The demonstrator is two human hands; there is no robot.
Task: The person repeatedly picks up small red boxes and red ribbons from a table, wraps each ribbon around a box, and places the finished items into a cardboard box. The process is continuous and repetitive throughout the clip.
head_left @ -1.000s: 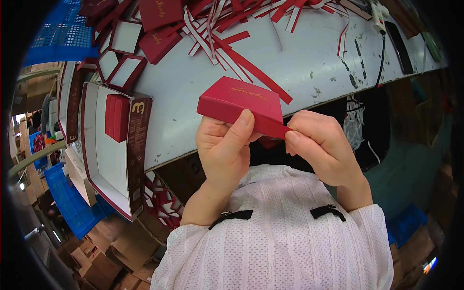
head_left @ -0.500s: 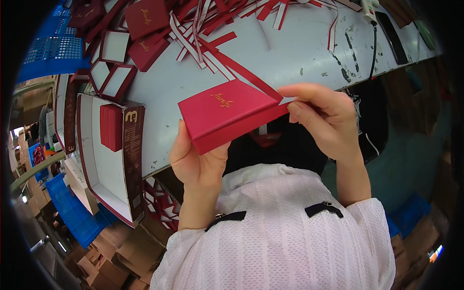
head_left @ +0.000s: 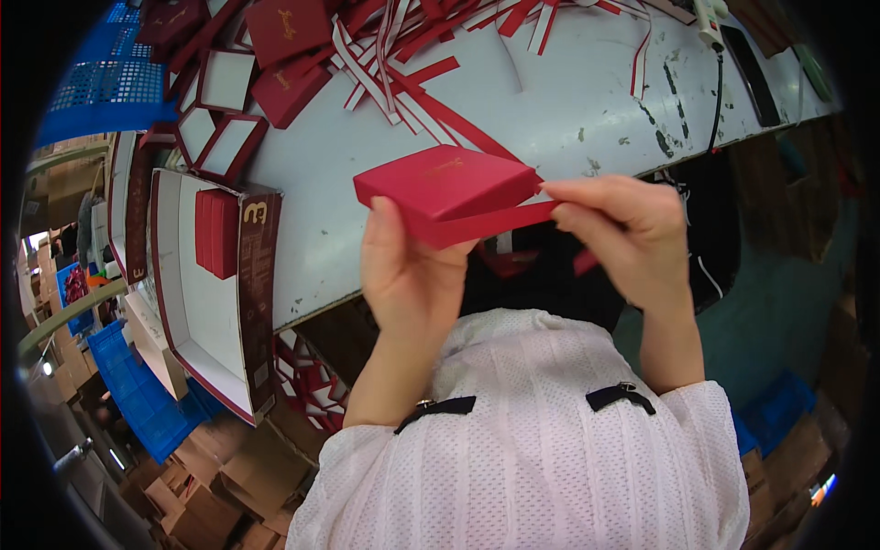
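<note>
My left hand [head_left: 412, 266] grips a red gift box [head_left: 445, 179] from below, with the thumb on its near side. Gold lettering marks the lid, which is tilted upward. Along the near side of the box runs a flat red strip [head_left: 509, 219], standing off from it toward the right corner. Between thumb and fingers, my right hand [head_left: 628, 225] pinches that strip just beyond the corner. A red end hangs below the right fingers. The box is held above the table's near edge.
Red-and-white strips [head_left: 426, 92] lie heaped on the white table [head_left: 550, 119], beside a pile of red boxes [head_left: 289, 32] at far left. An open carton [head_left: 259, 307] on the left holds red boxes [head_left: 215, 234]. A dark phone-like slab [head_left: 750, 75] lies at far right.
The box has turned and tilted, lifting slightly to the right with my left hand. My right hand has drawn the strip closer along the near side.
</note>
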